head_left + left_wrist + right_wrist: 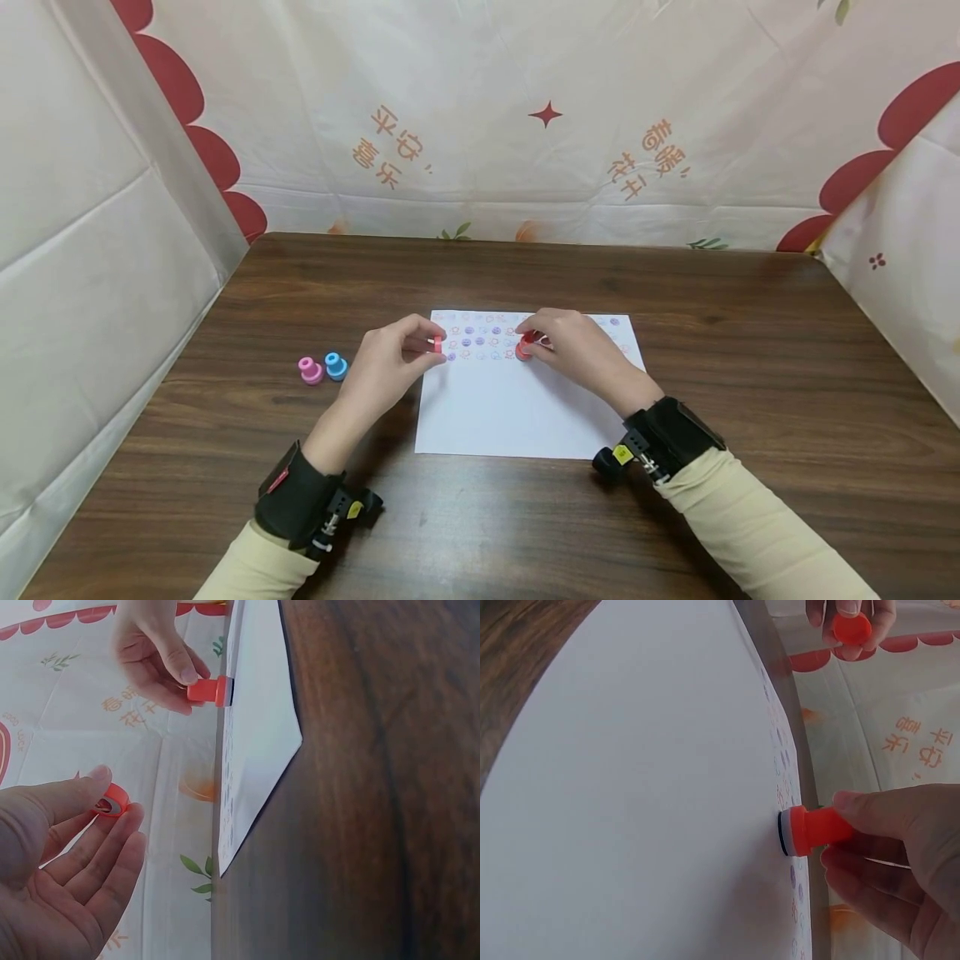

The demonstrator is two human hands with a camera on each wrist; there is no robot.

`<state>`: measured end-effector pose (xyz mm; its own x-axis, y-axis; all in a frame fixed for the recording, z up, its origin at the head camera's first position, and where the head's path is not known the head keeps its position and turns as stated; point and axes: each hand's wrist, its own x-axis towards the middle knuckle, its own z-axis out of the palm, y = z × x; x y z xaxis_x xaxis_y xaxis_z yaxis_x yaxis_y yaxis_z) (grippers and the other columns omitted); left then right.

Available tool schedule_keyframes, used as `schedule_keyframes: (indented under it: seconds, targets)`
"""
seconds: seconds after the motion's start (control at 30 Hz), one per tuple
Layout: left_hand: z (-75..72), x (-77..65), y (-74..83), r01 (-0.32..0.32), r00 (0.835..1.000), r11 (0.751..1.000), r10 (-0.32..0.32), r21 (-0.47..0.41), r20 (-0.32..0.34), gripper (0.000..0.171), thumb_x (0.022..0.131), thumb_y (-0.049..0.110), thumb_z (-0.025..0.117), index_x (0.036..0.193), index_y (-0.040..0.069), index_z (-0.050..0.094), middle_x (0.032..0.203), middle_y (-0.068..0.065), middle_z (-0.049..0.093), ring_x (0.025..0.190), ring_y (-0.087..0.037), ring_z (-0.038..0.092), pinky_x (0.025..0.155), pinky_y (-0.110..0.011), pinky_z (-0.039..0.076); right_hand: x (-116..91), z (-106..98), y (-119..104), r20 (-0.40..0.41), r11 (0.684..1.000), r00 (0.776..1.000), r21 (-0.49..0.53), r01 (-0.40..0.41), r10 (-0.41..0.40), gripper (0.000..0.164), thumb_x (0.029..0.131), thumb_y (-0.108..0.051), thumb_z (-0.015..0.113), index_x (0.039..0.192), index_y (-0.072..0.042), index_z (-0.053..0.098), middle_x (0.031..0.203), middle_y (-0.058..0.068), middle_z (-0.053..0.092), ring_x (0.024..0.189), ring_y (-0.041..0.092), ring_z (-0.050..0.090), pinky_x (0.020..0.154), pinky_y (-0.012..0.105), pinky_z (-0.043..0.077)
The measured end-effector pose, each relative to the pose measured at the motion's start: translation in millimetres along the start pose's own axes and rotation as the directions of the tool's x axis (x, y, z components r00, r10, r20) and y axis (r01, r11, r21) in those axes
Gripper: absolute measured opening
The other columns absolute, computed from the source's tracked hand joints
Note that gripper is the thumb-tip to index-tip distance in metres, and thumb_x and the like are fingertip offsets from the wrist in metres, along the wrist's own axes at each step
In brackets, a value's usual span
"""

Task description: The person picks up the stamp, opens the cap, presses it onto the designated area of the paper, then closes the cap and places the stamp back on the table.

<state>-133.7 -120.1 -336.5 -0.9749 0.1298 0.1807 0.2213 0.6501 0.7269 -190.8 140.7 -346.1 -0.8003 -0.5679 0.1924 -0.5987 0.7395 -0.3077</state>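
Observation:
My right hand pinches a red stamp by its handle, with the dark stamping face right at the printed rows on the white paper. In the left wrist view that stamp's face meets the sheet near its far edge. My left hand pinches a small red cap between thumb and fingertips, just off the paper's left edge. Its hollow side shows in the left wrist view and its round top in the right wrist view. Rows of small purple, blue and red prints fill the top part of the sheet.
Left of the paper, a pink stamp and a blue stamp stand side by side on the brown wooden table, close to the left hand. A white patterned cloth hangs behind the table's far edge.

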Motion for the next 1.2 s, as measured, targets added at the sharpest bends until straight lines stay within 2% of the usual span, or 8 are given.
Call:
schedule_keyframes:
  seconds: [0.17,0.43,1.2]
  targets:
    - [0.2,0.0,-0.1,-0.001,1.0,1.0,0.001,-0.006,0.001,0.029,0.079,0.014,0.077,0.106,0.012,0.066,0.099,-0.009,0.074,0.091,-0.02,0.069,0.081,-0.041,0.06,2.3,1.9,-1.6,-0.021,1.0,1.0,-0.021,-0.004,0.004,0.023,0.079,-0.015,0.077,0.1,-0.006,0.075,0.093,0.007,0.073,0.084,0.019,0.065,0.08,0.039,0.059]
    - [0.7,1.4,-0.3,-0.004,1.0,1.0,0.004,-0.012,0.007,0.027,0.08,0.015,0.077,0.105,0.013,0.065,0.101,-0.007,0.073,0.091,-0.019,0.069,0.082,-0.04,0.059,3.6,2.8,-2.2,-0.062,1.0,0.998,0.003,-0.005,0.005,0.021,0.076,-0.011,0.079,0.096,-0.004,0.076,0.089,0.009,0.075,0.085,0.021,0.066,0.081,0.041,0.059]
    - [3.9,1.2,2.5,-0.003,1.0,1.0,0.003,-0.028,-0.003,0.027,0.08,0.014,0.077,0.104,0.013,0.066,0.102,-0.006,0.073,0.092,-0.017,0.069,0.081,-0.038,0.06,2.5,9.2,0.6,-0.101,1.0,0.995,-0.008,0.005,-0.006,0.021,0.076,-0.014,0.08,0.094,-0.006,0.077,0.088,0.007,0.076,0.084,0.02,0.067,0.079,0.041,0.058]
